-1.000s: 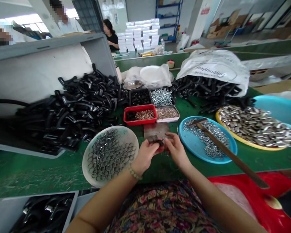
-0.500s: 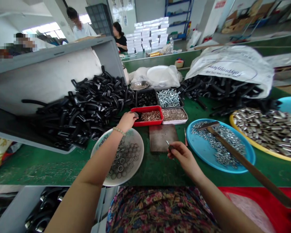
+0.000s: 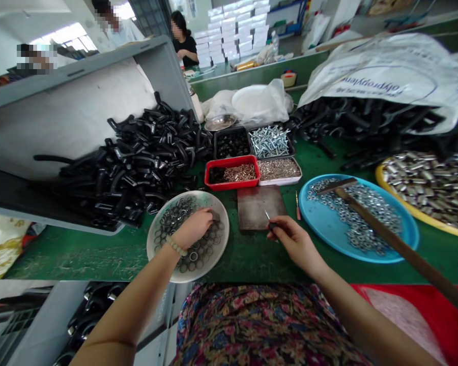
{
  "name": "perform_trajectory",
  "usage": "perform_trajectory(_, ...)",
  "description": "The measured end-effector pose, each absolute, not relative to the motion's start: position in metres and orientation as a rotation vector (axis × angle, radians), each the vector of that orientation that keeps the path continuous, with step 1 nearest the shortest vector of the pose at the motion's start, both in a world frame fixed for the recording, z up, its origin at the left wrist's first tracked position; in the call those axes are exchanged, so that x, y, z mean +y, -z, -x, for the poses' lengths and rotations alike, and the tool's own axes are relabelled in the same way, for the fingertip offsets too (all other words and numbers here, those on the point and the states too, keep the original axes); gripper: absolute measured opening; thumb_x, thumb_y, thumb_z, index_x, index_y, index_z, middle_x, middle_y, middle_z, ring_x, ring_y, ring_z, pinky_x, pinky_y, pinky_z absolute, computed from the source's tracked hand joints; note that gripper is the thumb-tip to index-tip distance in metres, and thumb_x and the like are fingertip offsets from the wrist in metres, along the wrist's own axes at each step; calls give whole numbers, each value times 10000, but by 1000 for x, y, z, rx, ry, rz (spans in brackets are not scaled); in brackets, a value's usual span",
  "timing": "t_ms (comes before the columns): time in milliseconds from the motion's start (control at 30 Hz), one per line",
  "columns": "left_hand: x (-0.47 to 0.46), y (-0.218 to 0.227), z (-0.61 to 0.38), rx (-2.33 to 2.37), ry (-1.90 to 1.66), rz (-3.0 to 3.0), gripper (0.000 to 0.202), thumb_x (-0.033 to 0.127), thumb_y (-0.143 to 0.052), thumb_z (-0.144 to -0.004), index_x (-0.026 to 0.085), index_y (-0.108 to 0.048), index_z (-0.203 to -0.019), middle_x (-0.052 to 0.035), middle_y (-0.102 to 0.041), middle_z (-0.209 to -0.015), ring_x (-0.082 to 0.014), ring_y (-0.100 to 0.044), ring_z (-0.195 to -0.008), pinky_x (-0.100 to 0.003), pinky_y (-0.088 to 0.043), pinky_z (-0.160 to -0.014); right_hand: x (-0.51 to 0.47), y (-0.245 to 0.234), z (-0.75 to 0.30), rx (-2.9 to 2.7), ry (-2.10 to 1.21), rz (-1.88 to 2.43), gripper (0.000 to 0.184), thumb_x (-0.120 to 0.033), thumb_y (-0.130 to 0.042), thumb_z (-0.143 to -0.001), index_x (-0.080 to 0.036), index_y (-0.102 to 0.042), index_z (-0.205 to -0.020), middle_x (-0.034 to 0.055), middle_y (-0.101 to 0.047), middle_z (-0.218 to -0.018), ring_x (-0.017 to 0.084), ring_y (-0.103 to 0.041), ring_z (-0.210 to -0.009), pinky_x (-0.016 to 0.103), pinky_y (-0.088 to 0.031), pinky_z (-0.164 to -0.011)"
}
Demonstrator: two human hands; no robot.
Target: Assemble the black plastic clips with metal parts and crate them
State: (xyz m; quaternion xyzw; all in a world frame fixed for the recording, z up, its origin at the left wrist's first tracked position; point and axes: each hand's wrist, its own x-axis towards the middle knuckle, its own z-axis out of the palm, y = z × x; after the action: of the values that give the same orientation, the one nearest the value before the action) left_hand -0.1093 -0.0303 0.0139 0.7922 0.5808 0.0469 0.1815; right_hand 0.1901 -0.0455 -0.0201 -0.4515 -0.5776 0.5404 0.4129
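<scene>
My left hand (image 3: 194, 230) reaches into a white bowl (image 3: 152, 248) of thin metal rings. Its fingers are bunched together, and a grey piece shows at the fingertips; whether that is held or worn I cannot tell. My right hand (image 3: 294, 243) is closed in a pinch on a silver screw (image 3: 267, 214), whose tip points up and away. A small dark piece (image 3: 273, 225) sits around the screw at the fingertips. Just beyond this hand lies a square metal plate (image 3: 257, 203) on the green table.
A red tray (image 3: 232, 186), a white tray (image 3: 286, 180) and two black trays hold small parts. At right, a hammer (image 3: 381, 229) rests across a blue basin (image 3: 316, 239) of metal nuts. Black handles fill a grey crate (image 3: 175, 66). A red-handled tool (image 3: 298, 211) lies beside the plate.
My left hand has moved from the red tray back toward me, down into the bowl of rings. The right hand still pinches the screw. The camera view has tilted down slightly.
</scene>
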Motion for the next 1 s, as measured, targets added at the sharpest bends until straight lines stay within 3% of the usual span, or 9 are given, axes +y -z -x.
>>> perform_trajectory(367,-23,-14,98,1822,-439,-2048,128,245,-563,-811,157,-654,-826,-116,-660,-1019,-242,-595,-991,-359,-405,-971,-71,6,-190,-1826,-1207,1070,203,-198,-431,-904,-237,-562,-1055,25,-651,-919,137,-642,-792,272,-495,-750)
perform_trajectory(533,-38,-35,49,1497,-592,-1475,230,380,-644,-752,175,-655,-856,-50,-701,-858,-238,-638,-854,-336,-476,-815,-74,-15,-190,-2187,-1070,715,290,-122,-395,-901,-198,-572,-1116,64,-628,-1020,138,-606,-923,255,-485,-811)
perform_trajectory(700,-38,-42,-14,1155,-703,-1056,476,262,-755,-660,186,-546,-1081,-43,-698,-930,-199,-648,-871,-296,-489,-777,-64,-14,-211,-2054,-893,792,437,-101,-401,-886,-213,-448,-1305,84,-607,-1155,159,-584,-1044,300,-486,-882)
perform_trajectory(767,-26,-42,-41,1054,-647,-1094,537,258,-750,-673,189,-509,-1148,-52,-697,-954,-201,-646,-888,-305,-485,-791,-64,-8,-231,-1959,-826,869,434,-111,-420,-883,-226,-457,-1300,85,-615,-1154,175,-589,-1056,328,-489,-893)
perform_trajectory(867,0,-36,-94,916,-577,-1347,414,301,-651,-780,190,-505,-1151,-61,-691,-950,-195,-645,-876,-311,-481,-779,-69,1,-267,-1640,-804,1008,295,-151,-440,-901,-252,-534,-1162,47,-664,-989,160,-654,-895,324,-531,-806)
perform_trajectory(1000,24,-11,-184,909,-445,-2151,137,210,-486,-871,156,-606,-910,-87,-672,-920,-204,-615,-900,-325,-445,-816,-72,0,-313,-1101,-770,1070,158,-227,-506,-897,-248,-527,-1052,18,-662,-901,144,-671,-753,324,-558,-714)
